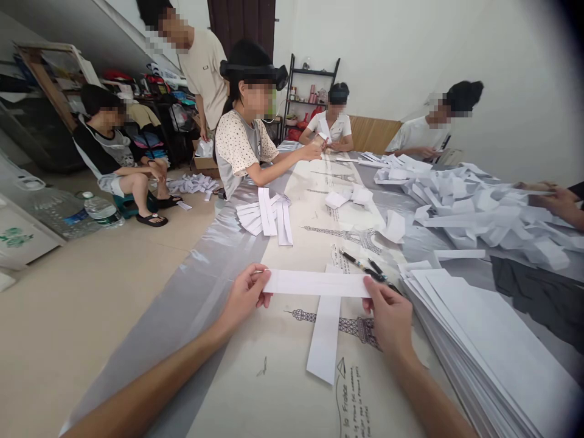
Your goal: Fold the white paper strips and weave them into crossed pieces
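Observation:
A long folded white paper strip is held level over the table, my left hand pinching its left end and my right hand gripping its right end. Under it a second folded strip lies lengthwise on the tablecloth, which is printed with Eiffel towers. Two black pens lie just beyond my right hand.
A tall stack of white sheets sits at my right. Finished folded strips lie further up the table, and a heap of folded paper fills the far right. Several other people sit around the table; another person's hand reaches in from the right edge.

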### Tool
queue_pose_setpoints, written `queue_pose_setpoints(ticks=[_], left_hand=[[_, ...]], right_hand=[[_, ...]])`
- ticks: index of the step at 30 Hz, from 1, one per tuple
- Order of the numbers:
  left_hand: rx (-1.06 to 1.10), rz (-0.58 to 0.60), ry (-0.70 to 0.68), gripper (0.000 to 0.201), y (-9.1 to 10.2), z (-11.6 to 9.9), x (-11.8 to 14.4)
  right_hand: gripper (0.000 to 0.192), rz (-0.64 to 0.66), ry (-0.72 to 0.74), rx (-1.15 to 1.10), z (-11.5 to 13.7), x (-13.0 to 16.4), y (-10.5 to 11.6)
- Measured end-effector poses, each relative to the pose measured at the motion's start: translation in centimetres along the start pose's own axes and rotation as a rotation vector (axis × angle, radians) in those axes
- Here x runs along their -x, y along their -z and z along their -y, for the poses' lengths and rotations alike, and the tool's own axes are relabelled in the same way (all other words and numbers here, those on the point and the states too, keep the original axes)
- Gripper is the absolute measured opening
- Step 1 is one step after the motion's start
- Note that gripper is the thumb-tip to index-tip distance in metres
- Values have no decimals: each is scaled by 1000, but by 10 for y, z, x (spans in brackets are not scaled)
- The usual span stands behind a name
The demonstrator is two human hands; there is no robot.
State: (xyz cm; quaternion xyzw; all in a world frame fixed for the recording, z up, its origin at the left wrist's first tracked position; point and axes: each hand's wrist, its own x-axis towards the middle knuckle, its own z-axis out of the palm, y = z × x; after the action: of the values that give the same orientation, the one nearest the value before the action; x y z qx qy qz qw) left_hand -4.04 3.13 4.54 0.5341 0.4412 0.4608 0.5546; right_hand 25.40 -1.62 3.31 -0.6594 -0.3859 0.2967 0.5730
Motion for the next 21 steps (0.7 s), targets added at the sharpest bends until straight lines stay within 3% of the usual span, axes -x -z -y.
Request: queue_pose_setpoints(ticks=[4,12,17,21], left_hand=[[18,-7,51,45,-1,-2,4],[60,28,-5,39,4,-4,3],[110,180,93,47,5,-1,2],[73,159,47,49,10,-1,2]], right_hand=[[53,-31,22,61,7,10,0],[47,-101,53,17,4,11,2],[44,-119,52,-5,1,9,4],[45,-86,70,15,5,8,7]])
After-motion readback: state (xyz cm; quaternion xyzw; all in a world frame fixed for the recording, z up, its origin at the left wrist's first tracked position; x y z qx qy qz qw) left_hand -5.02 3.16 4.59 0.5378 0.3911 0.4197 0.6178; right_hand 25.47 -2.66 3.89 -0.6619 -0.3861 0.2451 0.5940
